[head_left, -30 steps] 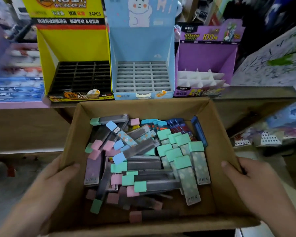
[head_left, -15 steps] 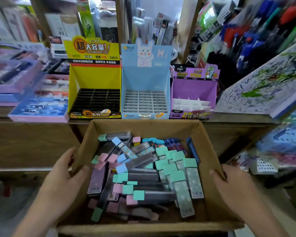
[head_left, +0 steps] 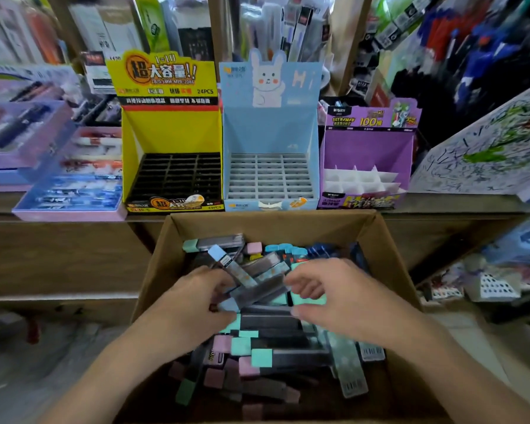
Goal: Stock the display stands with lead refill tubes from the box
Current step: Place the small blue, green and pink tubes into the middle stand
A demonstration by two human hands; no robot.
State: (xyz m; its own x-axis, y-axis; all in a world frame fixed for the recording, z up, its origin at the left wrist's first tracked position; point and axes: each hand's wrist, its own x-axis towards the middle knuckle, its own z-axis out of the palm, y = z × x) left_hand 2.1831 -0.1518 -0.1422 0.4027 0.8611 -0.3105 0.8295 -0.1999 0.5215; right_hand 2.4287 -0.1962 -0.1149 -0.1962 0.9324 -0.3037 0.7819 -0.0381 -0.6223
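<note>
In the box [head_left: 273,228], a blue-capped tube [head_left: 260,292] lies crosswise; fingers of our left hand [head_left: 193,304] pinch its cap, our right hand [head_left: 340,298] curls beside its far end, contact unclear.

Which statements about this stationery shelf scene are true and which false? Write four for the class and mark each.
1. The blue stand sits between the yellow stand and the purple stand. True.
2. The yellow stand's slots are full of tubes. False: they are empty.
3. The left hand and right hand are both over the lead refill tubes in the cardboard box. True.
4. Every tube cap is pink. False: green and blue caps show too.
</note>
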